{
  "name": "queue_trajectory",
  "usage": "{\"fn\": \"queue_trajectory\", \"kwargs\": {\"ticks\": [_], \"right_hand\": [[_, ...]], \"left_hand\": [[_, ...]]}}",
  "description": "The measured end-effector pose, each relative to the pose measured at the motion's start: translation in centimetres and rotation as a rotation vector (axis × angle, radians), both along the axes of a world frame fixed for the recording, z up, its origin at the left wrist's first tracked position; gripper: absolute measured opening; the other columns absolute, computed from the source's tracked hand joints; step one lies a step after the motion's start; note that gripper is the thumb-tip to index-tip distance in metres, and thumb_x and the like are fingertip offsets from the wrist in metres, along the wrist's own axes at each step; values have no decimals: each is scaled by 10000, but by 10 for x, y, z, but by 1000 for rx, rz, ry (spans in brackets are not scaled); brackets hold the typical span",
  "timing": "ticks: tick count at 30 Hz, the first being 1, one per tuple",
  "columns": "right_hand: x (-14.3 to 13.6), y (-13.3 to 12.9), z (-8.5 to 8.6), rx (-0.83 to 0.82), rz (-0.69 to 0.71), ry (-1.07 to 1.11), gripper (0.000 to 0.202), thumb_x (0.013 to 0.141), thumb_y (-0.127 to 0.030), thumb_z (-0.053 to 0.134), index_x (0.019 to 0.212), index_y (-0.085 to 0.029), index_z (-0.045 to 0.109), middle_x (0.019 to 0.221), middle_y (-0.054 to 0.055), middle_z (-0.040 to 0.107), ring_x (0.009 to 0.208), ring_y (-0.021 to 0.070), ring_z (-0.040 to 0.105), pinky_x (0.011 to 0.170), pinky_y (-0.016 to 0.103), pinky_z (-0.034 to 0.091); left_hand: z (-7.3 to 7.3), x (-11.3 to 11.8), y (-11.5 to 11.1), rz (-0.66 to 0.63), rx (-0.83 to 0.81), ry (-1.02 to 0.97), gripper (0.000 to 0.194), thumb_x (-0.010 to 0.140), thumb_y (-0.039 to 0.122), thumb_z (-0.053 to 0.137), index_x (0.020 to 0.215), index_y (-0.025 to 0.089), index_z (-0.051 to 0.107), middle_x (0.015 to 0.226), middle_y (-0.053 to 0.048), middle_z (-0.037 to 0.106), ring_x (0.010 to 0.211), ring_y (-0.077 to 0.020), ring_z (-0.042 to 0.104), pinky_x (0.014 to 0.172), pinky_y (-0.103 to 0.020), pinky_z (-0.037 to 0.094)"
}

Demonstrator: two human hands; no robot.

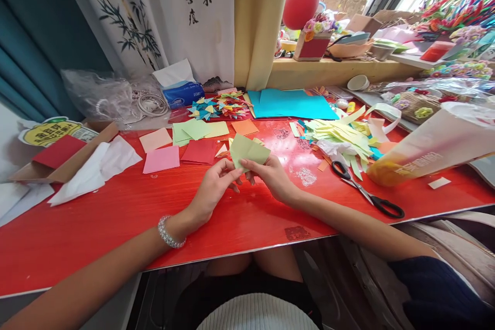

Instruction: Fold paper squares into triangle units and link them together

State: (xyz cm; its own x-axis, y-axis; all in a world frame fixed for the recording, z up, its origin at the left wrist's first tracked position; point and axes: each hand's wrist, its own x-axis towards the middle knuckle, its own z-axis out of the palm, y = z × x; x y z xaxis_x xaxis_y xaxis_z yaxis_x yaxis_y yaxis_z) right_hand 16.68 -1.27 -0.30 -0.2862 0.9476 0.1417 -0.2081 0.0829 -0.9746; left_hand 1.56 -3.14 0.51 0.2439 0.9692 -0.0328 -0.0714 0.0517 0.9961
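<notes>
Above the red table (116, 232), left hand (212, 185) and right hand (276, 179) both pinch a green paper (249, 152) by its lower edge, apparently part-folded. Behind, a pile of small folded pieces (220, 106) looks done; flat pink paper (161, 160) and red paper (199, 151) presumably await folding.

1. One left hand (211, 191) plus one right hand (276, 180), mid-frame: that's two!
2. And one held green sheet (249, 152), dead centre!
3. One pair of scissors (370, 198), right of frame!
4. One bracelet (165, 233), lower left!
5. One red balloon (301, 4), upper right!
6. Paper strips (340, 136), centre right (oh, they overlap beyond counting).
</notes>
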Motion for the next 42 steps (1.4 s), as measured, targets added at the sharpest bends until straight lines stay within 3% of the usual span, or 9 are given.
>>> {"fn": "queue_trajectory", "kwargs": {"ticks": [7,12,16,19,23,27,32,38,42], "right_hand": [[7,7,7,-103,135,-161,285,690,-360,729,747,-111,603,534,-20,552,429,76,488,403,213,390],[8,7,7,-134,192,-185,283,706,-351,724,780,-107,602,560,-5,566,452,82,514,413,211,418],[9,7,9,-144,202,-176,245,710,-318,722,751,-119,587,574,-2,565,460,81,509,418,215,425],[11,8,13,-162,187,-187,216,721,-295,712,721,-120,586,554,-2,561,453,79,507,418,214,416],[15,11,15,-154,192,-204,168,741,-249,685,698,-116,592,527,-7,549,433,71,488,406,208,389],[18,14,15,-138,241,-233,175,750,-267,682,733,-106,613,547,-1,556,448,70,487,416,207,392],[19,16,14,-128,266,-245,228,720,-304,715,761,-107,608,552,-10,560,459,69,493,405,197,390],[21,17,14,-84,285,-265,199,749,-297,679,721,-116,602,536,-12,553,453,66,499,413,186,402],[22,17,15,-81,302,-269,205,727,-293,702,735,-113,604,559,-11,560,471,66,510,418,178,413]], "left_hand": [[-1,-8,12,219,266,23,228,766,320,663,879,181,522,830,17,558,655,-92,580,606,-231,516],[3,-13,9,270,493,305,118,832,302,584,848,186,594,844,-10,622,753,-123,605,694,-236,510],[5,-16,8,247,684,486,145,857,281,548,910,198,655,931,-28,660,871,-147,613,784,-248,494],[7,-18,9,181,642,432,199,873,296,530,962,198,678,1024,-39,681,972,-163,614,836,-257,483],[8,-20,14,102,468,238,191,846,314,581,934,210,716,1044,-34,687,1048,-182,595,908,-288,466],[8,-19,21,33,322,106,134,784,304,661,851,219,741,984,-30,651,982,-169,585,789,-257,495],[8,-20,26,-5,279,108,131,749,308,693,814,207,747,942,-40,618,882,-149,567,687,-234,469],[7,-23,26,-53,258,156,151,781,297,659,874,193,718,898,-24,651,663,-89,545,670,-239,459],[8,-23,25,-63,250,193,164,777,292,659,881,175,705,910,-32,666,645,-88,542,669,-243,465]]}}
